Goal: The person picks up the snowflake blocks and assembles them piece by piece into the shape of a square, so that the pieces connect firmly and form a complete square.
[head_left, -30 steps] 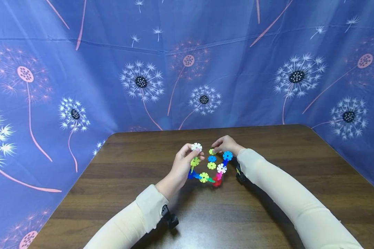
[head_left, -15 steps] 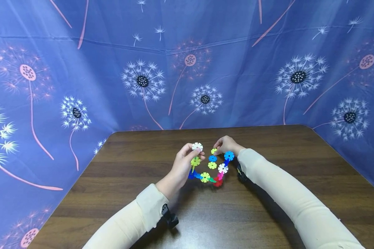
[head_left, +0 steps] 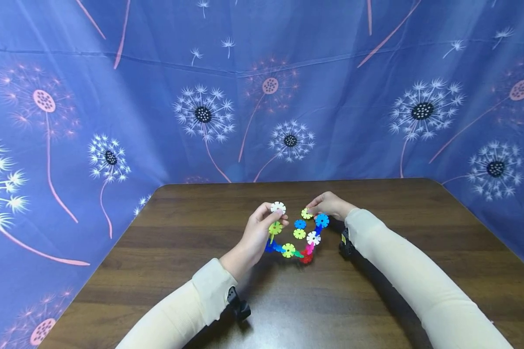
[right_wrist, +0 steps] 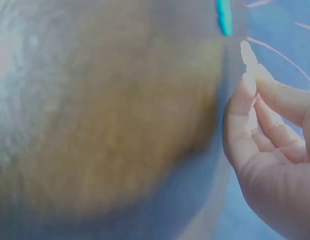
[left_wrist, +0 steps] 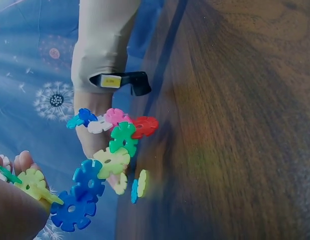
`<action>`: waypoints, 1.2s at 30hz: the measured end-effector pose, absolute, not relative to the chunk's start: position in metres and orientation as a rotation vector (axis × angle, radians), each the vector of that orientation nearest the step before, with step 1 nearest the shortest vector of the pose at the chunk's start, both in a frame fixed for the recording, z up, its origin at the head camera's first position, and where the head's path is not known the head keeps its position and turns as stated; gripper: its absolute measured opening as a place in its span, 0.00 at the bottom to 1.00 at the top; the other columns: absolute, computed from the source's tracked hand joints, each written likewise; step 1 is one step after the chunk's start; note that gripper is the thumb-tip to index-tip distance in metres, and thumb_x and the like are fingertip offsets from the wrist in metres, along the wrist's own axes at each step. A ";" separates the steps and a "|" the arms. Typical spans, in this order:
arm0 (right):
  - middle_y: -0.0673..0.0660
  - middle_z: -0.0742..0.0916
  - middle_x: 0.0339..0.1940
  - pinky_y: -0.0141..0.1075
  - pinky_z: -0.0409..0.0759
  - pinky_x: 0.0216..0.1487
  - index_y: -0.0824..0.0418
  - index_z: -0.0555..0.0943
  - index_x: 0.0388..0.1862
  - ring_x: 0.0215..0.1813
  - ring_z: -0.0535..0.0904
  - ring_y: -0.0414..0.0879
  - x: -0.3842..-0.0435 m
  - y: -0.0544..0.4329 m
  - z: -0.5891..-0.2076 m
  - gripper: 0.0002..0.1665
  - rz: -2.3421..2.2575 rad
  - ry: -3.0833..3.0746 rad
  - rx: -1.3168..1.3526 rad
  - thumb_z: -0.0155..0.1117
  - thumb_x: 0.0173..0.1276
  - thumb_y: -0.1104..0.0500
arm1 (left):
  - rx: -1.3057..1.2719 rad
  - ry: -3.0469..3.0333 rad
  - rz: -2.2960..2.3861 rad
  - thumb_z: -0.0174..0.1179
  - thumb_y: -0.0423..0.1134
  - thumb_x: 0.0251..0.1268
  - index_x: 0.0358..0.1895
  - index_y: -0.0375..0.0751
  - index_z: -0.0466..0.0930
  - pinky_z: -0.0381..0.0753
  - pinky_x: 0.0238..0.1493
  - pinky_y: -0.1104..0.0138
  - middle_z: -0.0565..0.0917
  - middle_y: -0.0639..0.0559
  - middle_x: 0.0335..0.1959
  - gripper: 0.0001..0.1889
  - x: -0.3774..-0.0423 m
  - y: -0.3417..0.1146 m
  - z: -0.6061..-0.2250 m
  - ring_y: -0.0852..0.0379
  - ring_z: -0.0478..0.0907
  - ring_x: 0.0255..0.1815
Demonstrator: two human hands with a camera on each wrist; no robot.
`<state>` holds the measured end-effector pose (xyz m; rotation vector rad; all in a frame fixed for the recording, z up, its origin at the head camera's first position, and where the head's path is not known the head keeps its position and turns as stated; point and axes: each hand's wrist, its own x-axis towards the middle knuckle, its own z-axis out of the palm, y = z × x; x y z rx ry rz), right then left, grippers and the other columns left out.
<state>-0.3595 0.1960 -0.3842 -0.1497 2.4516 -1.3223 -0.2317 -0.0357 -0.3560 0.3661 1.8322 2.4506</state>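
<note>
My left hand (head_left: 255,235) pinches the white snowflake disc (head_left: 278,208) at one end of a curved chain of interlocked plastic discs. Down from it the chain runs through yellow-green (head_left: 288,250), green and red discs (head_left: 306,257), then up past pink and white to a blue disc (head_left: 322,220) at the other end. The left wrist view shows dark blue discs (left_wrist: 73,209) near that hand. Between thumb and fingers my right hand (head_left: 332,205) pinches a single yellow-green disc (head_left: 306,214), seen edge-on in the right wrist view.
A loose blue disc (head_left: 300,224) and a loose yellow-green disc (head_left: 299,233) lie on the brown wooden table (head_left: 179,223), inside the chain's curve in the head view. Behind the table hangs a blue dandelion-print cloth (head_left: 157,87).
My right hand has moved right with the yellow-green disc, away from the two loose discs. My left hand and the chain stay almost still.
</note>
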 end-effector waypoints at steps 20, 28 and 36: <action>0.50 0.84 0.36 0.36 0.81 0.48 0.73 0.71 0.60 0.33 0.79 0.40 -0.317 0.201 -0.312 0.22 -1.604 2.059 -0.326 0.59 0.71 0.62 | 0.369 1.834 2.453 0.53 0.33 0.71 0.35 0.46 0.74 0.76 0.52 0.64 0.81 0.56 0.29 0.05 -0.235 -0.031 -0.359 0.61 0.81 0.30; 0.51 0.84 0.32 0.33 0.82 0.42 0.72 0.72 0.59 0.30 0.80 0.41 -0.293 0.186 -0.302 0.21 -1.670 1.992 -0.339 0.59 0.70 0.64 | 0.370 1.899 2.438 0.53 0.34 0.72 0.38 0.42 0.74 0.77 0.54 0.61 0.81 0.55 0.29 0.03 -0.236 -0.029 -0.359 0.59 0.82 0.31; 0.51 0.86 0.34 0.30 0.82 0.42 0.79 0.69 0.60 0.31 0.82 0.40 -0.282 0.173 -0.304 0.22 -1.730 1.908 -0.365 0.56 0.71 0.67 | 0.406 1.907 2.462 0.52 0.34 0.72 0.39 0.40 0.73 0.78 0.49 0.63 0.81 0.55 0.30 0.03 -0.236 -0.026 -0.359 0.59 0.81 0.31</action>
